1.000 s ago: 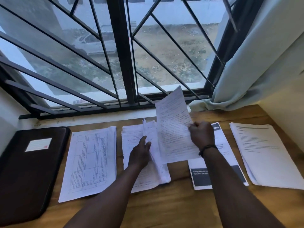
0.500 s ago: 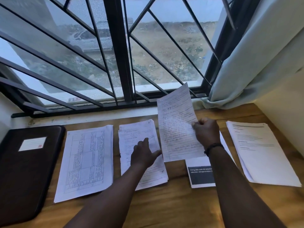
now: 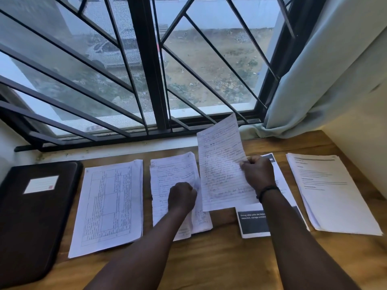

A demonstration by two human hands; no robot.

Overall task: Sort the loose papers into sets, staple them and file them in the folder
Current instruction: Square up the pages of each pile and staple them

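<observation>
While the desk (image 3: 209, 264) sits under a barred window (image 3: 146, 70), a dark folder (image 3: 31, 216) lies closed at far left, then a table sheet (image 3: 109, 206), a handwritten pile (image 3: 173, 170), a printed pile (image 3: 330, 191) at far right. Right hand (image 3: 258, 172) pinches a lifted handwritten page (image 3: 222, 164) at its right edge, above a dark-banded print (image 3: 253, 225). Left hand (image 3: 182, 196), curled, rests on the handwritten pile, maybe gripping a sheet edge; can't tell.
</observation>
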